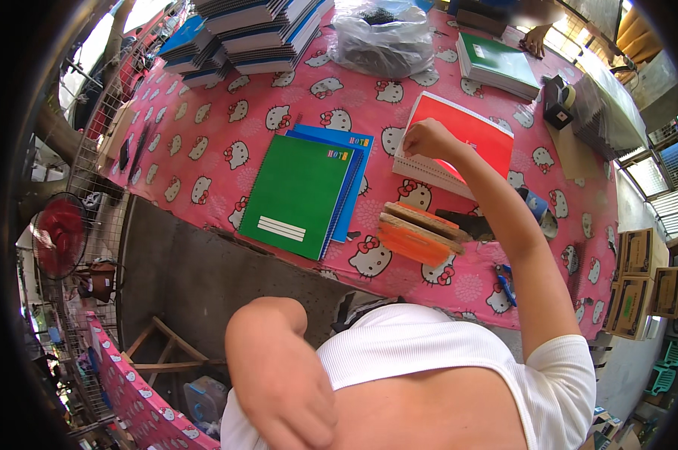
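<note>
My right hand (429, 140) is closed above the left edge of a stack of red-covered sheets (480, 139) with a punched edge. Whatever its fingers hold, if anything, is too small to make out. My left hand (294, 397) rests against my chest, its fingers extended, slightly blurred and holding nothing visible. Left of the red stack lies a green spiral notebook (297, 199), overlapping blue notebooks (344, 227). Between these and my right forearm sits an orange block with wooden strips (421, 236). A blue tool (505, 285) lies near the table's front edge.
Stacked notebooks (264, 37) and a plastic bag (384, 45) stand at the back. Another person's hand (534, 41) is beyond the green-covered stack (496, 64). A tape dispenser (558, 103) sits at the right. A red fan (60, 234) stands left; cartons (639, 277) are piled right.
</note>
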Demonstrator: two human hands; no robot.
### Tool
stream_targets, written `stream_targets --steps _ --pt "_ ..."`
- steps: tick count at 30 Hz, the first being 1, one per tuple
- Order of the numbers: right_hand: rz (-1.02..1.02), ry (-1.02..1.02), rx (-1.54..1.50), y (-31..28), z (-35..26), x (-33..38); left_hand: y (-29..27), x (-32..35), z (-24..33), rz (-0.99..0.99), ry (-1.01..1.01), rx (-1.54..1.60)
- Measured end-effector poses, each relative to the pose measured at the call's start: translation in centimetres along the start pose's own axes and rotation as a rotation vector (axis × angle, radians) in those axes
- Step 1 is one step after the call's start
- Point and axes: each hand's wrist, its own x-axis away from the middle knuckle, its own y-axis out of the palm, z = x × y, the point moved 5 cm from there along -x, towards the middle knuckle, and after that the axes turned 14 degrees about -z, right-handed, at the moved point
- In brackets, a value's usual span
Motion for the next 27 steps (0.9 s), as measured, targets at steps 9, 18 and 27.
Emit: stream_targets --steps 9,18,27 --pt "0.035 0.098 0.289 1.8 -2.6 -0.5 1.9 9.5 -9.2 0.95 -0.937 -0.002" --pt "0.017 -0.002 0.211 1.2 -1.9 0.2 8.1 16.4 0.3 1.592 -0.144 -0.23" --pt "0.004 -0.116 0.172 1.0 -0.9 -0.3 8.1 10.6 20.3 1.147 1.116 -0.667"
